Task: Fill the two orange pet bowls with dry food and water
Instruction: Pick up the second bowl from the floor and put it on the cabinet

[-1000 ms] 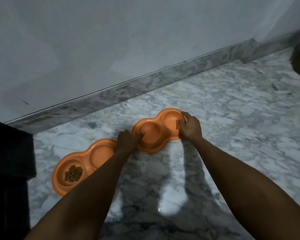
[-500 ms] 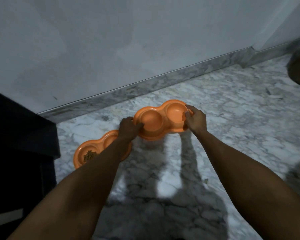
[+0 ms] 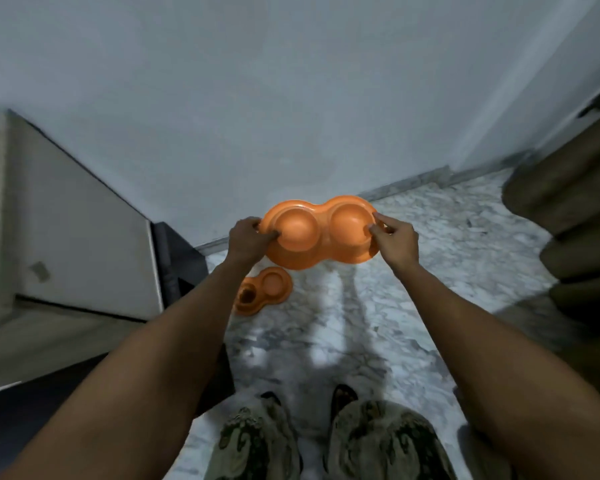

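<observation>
so the person has one orange double bowl, call it the held bowl (image 3: 321,237), up in the air in front of them, well above the floor (image 3: 430,299) with the wall (image 3: 291,98) behind it. It's tipped toward the camera so you can see into both wells, and both look bare, just orange plastic

left hand (image 3: 248,237) grips the left end: thumb hooked over the rim at the edge of the left well, other fingers curled underneath where I can't see them. right hand (image 3: 394,235) pinches the right end, thumb and forefinger on top of the rim by the right well, the rest tucked behind. One hand per end, arms stretched out

the other one, the floor bowl (image 3: 265,289), sits flat on the marble below and a bit left of the held bowl, right beside the left forearm in the shot. Its left well has a dark patch that looks like food (image 3: 246,295), pretty blurry though. The right well looks bare

off to the left there's a pale cabinet (image 3: 77,220), and at the right edge something brown and folded, maybe a curtain (image 3: 575,220). Bottom of the shot shows patterned trousers (image 3: 378,441) and dark sandals (image 3: 343,393) on the floor
</observation>
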